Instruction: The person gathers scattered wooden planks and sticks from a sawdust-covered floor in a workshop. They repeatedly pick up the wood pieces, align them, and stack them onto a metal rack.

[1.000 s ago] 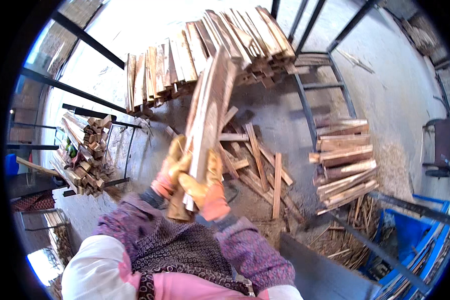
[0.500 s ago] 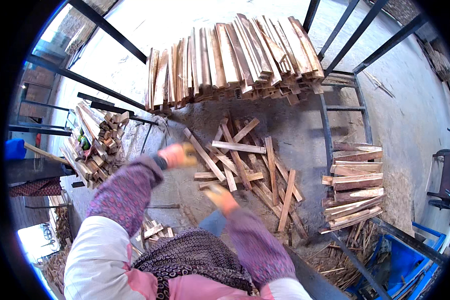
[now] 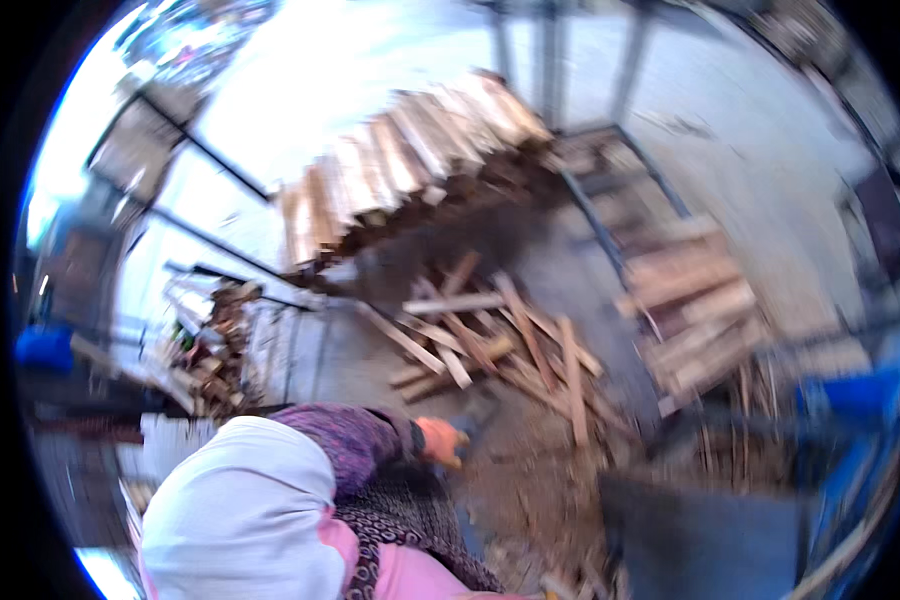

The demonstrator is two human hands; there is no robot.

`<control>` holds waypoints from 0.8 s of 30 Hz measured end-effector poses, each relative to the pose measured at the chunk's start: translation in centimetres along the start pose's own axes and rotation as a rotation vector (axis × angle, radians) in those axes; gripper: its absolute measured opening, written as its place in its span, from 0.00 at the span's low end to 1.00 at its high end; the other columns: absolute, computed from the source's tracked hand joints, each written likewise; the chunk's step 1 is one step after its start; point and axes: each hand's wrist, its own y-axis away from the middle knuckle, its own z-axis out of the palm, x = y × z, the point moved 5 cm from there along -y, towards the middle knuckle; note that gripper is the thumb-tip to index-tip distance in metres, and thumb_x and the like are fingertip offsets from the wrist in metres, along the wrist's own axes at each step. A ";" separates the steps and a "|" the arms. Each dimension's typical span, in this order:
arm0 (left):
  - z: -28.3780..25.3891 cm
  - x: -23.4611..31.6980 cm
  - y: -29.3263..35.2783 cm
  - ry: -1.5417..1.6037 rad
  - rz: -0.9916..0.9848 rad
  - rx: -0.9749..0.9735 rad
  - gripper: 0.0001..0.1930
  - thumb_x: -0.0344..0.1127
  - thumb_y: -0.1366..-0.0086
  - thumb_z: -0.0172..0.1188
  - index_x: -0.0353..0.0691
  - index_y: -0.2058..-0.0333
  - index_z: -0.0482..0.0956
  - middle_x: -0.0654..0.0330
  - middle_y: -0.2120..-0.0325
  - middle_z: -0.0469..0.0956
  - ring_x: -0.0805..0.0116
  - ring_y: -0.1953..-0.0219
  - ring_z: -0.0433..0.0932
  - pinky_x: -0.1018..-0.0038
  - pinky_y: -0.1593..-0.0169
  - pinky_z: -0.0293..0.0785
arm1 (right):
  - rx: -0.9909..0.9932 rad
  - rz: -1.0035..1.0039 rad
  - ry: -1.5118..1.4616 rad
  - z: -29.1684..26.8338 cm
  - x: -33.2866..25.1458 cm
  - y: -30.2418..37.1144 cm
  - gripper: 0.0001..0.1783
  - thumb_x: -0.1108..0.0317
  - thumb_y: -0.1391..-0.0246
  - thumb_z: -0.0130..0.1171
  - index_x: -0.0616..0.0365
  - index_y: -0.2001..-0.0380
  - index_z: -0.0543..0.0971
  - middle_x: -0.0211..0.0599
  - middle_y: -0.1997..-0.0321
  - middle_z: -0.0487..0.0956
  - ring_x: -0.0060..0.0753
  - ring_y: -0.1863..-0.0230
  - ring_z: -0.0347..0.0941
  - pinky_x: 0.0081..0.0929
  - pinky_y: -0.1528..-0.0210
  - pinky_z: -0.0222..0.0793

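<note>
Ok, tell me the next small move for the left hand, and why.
I'd probably reach the left hand forward to the pale stick lying across the other loose sticks. The hand is blurred, but no wood shows in it, and the sticks lie just ahead; the pale one looks mostly uncovered, so it should lift easily.

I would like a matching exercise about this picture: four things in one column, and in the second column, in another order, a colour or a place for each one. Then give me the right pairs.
Things:
1. Left hand
2. Loose wood strips
3. Long wood stack
4. Left sleeve

Colours and places:
A. purple
B. lying crisscross near the middle of the picture
C. covered in orange and yellow
D. side by side in the upper part of the picture

Right pairs: 1-C, 2-B, 3-D, 4-A
</note>
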 end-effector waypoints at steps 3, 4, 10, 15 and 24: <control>2.5 4.9 -1.7 -0.119 0.069 0.041 0.39 0.59 0.45 0.64 0.46 0.37 0.71 0.45 0.48 0.79 0.48 0.44 0.77 0.58 0.43 0.73 | 0.190 -0.096 -0.139 7.6 1.0 10.3 0.22 0.63 0.41 0.57 0.51 0.43 0.78 0.52 0.47 0.80 0.54 0.47 0.77 0.41 0.42 0.71; 4.0 5.7 -1.2 -0.142 0.056 0.063 0.39 0.59 0.45 0.64 0.46 0.38 0.71 0.45 0.49 0.80 0.48 0.45 0.77 0.58 0.43 0.73 | 0.156 0.084 -0.320 8.8 -1.4 10.9 0.22 0.61 0.41 0.58 0.53 0.44 0.78 0.53 0.47 0.80 0.54 0.46 0.77 0.41 0.42 0.71; 19.6 19.1 -1.4 -0.378 0.358 -0.161 0.39 0.61 0.45 0.65 0.46 0.38 0.71 0.43 0.53 0.81 0.47 0.47 0.79 0.58 0.45 0.74 | 0.394 0.688 -0.877 5.6 0.4 20.3 0.30 0.51 0.45 0.64 0.65 0.47 0.79 0.54 0.48 0.81 0.52 0.45 0.77 0.38 0.42 0.70; 32.7 29.6 1.0 -0.488 0.584 -0.517 0.34 0.53 0.41 0.65 0.45 0.38 0.71 0.45 0.50 0.80 0.47 0.46 0.78 0.62 0.44 0.74 | 0.519 0.915 -1.066 20.0 13.7 28.8 0.24 0.53 0.44 0.65 0.62 0.52 0.82 0.47 0.52 0.84 0.42 0.46 0.78 0.33 0.43 0.70; 39.5 28.1 -16.7 -0.428 0.443 -0.561 0.30 0.49 0.39 0.67 0.43 0.42 0.73 0.46 0.54 0.81 0.49 0.50 0.80 0.62 0.49 0.75 | 0.690 0.783 -1.780 27.6 25.7 9.2 0.31 0.44 0.39 0.57 0.53 0.40 0.74 0.39 0.40 0.75 0.39 0.44 0.71 0.34 0.43 0.66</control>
